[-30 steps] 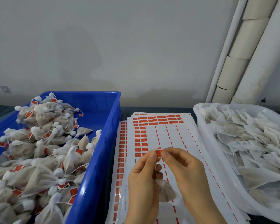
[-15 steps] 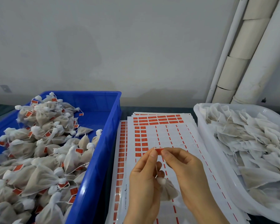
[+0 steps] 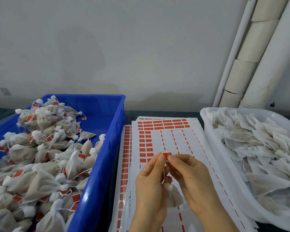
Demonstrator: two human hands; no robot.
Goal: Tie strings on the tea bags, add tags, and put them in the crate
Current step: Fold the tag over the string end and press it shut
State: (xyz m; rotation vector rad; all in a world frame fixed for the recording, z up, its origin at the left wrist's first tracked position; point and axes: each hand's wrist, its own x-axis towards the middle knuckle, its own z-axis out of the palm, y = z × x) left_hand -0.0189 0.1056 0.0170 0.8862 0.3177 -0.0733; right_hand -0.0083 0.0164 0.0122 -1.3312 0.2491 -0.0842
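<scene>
Red tag (image 3: 167, 154) pinched between fingers (image 3: 161, 159), tea bag (image 3: 173, 196) hanging below them

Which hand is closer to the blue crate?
Left. The left hand sits just right of the blue crate; the right hand lies farther right. Both pinch the red tag.

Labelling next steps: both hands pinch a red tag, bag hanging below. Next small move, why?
Likely squeeze the red tag shut over the string: left hand and right hand pinch it, the tied tea bag hangs beneath, and the blue crate waits at left.
</scene>
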